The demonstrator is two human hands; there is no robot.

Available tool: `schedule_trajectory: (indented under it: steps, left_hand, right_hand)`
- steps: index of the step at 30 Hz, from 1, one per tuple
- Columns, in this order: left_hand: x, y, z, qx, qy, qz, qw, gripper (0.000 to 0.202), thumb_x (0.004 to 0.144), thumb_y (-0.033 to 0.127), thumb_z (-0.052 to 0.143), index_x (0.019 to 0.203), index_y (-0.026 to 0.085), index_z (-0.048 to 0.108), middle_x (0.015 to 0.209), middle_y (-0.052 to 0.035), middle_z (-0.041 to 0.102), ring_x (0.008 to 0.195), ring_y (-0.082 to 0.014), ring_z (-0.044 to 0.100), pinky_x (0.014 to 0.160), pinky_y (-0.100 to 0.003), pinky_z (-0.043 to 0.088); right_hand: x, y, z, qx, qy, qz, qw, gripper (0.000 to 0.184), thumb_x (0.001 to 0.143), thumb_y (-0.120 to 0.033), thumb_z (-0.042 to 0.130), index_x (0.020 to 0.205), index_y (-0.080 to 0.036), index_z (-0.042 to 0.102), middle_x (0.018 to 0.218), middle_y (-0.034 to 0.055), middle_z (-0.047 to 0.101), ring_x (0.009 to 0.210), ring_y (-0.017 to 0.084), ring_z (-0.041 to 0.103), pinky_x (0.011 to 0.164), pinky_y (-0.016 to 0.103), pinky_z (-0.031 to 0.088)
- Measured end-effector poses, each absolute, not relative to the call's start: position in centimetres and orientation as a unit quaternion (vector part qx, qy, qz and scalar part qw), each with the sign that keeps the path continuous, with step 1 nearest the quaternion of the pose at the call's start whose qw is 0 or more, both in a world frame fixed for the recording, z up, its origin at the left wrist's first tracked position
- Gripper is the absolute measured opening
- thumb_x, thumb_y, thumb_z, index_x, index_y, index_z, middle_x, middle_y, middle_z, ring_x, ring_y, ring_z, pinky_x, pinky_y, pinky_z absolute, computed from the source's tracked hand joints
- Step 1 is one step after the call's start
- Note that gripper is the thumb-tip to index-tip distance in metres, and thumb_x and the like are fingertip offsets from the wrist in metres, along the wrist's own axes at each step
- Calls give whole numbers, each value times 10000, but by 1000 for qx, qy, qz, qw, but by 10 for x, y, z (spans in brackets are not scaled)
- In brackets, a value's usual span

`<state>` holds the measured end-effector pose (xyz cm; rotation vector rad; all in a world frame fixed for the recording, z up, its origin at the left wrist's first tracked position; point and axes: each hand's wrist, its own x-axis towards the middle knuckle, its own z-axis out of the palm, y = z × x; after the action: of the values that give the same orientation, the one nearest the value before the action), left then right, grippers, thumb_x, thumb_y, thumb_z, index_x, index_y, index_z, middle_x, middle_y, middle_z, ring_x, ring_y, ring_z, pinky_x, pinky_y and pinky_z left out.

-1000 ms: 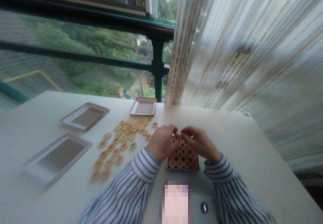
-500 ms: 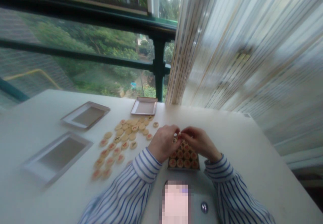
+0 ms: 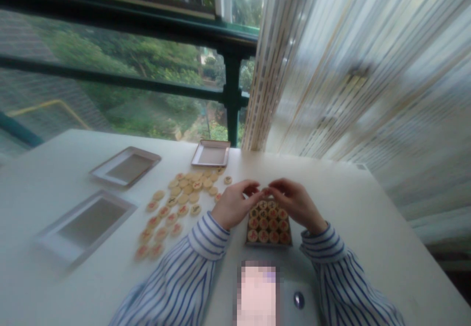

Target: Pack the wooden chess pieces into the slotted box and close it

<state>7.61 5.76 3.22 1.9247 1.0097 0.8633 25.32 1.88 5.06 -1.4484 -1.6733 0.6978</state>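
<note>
My left hand point(image 3: 235, 202) and my right hand point(image 3: 295, 202) meet fingertip to fingertip over the far edge of a small square box point(image 3: 269, 243). Fingers of both are curled toward the thumbs in a pinch; whatever lies between the tips is too small and blurred to make out. Rows of round wooden Chinese chess pieces point(image 3: 273, 224) fill the box, their characters red near me and darker farther back. Left of my left hand, many loose chess pieces point(image 3: 183, 210) lie spread on the white table point(image 3: 324, 174), some face up, others blank side up.
Three shallow trays stand on the left and at the back: a large tray point(image 3: 91, 223), a middle tray point(image 3: 127, 167) and a small tray point(image 3: 211, 154). Near me lie a pixelated upright shape point(image 3: 257, 294) and a dark shiny oval point(image 3: 299, 300). A bead curtain point(image 3: 331, 71) hangs at the right.
Both hands have lifted slightly away from the box, the left one shifting a little leftward. More of the pieces in the back rows now show beneath the fingers.
</note>
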Motion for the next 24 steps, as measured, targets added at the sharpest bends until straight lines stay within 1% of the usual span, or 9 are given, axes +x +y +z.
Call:
schedule_trajectory:
  steps: [8, 12, 16, 24]
  left_hand:
    - [77, 60, 35, 707, 368, 336, 502, 316, 772, 374, 575, 961, 132, 647, 929, -89, 695, 860, -183, 639, 784, -307, 501]
    - [78, 59, 38, 685, 368, 343, 527, 307, 754, 354, 600, 948, 121, 647, 936, -92, 695, 877, -189, 638, 811, -321, 500]
    - [78, 59, 38, 681, 370, 342, 531, 293, 752, 347, 604, 932, 121, 648, 915, -90, 699, 866, -192, 640, 811, -331, 501]
    - [75, 62, 36, 703, 378, 339, 498, 293, 751, 358, 601, 925, 133, 670, 902, -88, 703, 853, -197, 639, 804, -337, 499]
  right_hand:
    - [252, 19, 49, -566, -658, 256, 425, 186, 800, -310, 559, 869, -164, 650, 759, 42, 680, 656, 133, 600, 604, 238, 476]
    - [250, 18, 50, -560, -665, 253, 424, 188, 799, -309, 558, 866, -162, 654, 757, 42, 679, 655, 133, 599, 596, 234, 476]
    - [250, 17, 52, -561, -670, 250, 417, 193, 797, -313, 562, 876, -164, 656, 765, 42, 680, 651, 131, 597, 592, 232, 472]
    - [250, 16, 51, -554, -680, 262, 402, 211, 808, -336, 551, 892, -170, 650, 790, 46, 681, 690, 139, 605, 615, 244, 483]
